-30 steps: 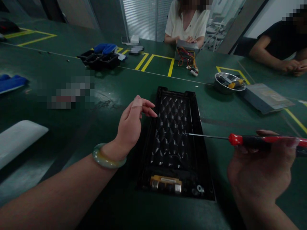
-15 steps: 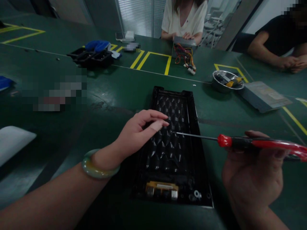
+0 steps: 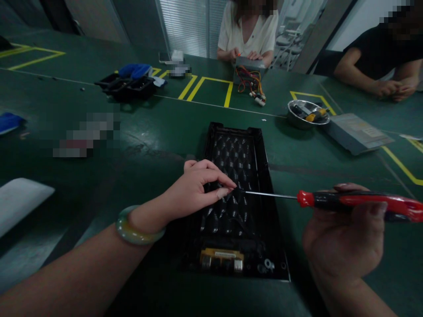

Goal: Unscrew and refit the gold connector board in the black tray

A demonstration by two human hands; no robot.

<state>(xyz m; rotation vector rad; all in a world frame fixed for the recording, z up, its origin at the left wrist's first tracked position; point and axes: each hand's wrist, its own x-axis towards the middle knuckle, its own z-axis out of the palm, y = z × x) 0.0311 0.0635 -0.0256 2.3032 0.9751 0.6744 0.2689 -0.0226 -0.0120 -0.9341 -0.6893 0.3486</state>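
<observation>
Dark green surface (image 3: 158,127), marked with yellow tape lines (image 3: 228,93). Toward the far left, a black compartment tray (image 3: 127,88) with a blue cloth (image 3: 134,70) on top; beyond it, a small white box (image 3: 177,56). At the far side, a person in a white top (image 3: 246,33), hands on a grey metal box (image 3: 247,64) with coloured wires (image 3: 253,83) trailing out. To the right, a steel bowl (image 3: 297,121) holding a yellow-handled tool (image 3: 313,117), just beside a flat grey drive (image 3: 358,132). At the far right, a person in a black top (image 3: 370,50), forearms on the surface. At the left edge, a pale slab (image 3: 20,200) and a blue item (image 3: 8,121).

Glossy red plastic screwdriver (image 3: 346,203) – thin metal shaft – over matt black plastic panel (image 3: 236,202).
</observation>
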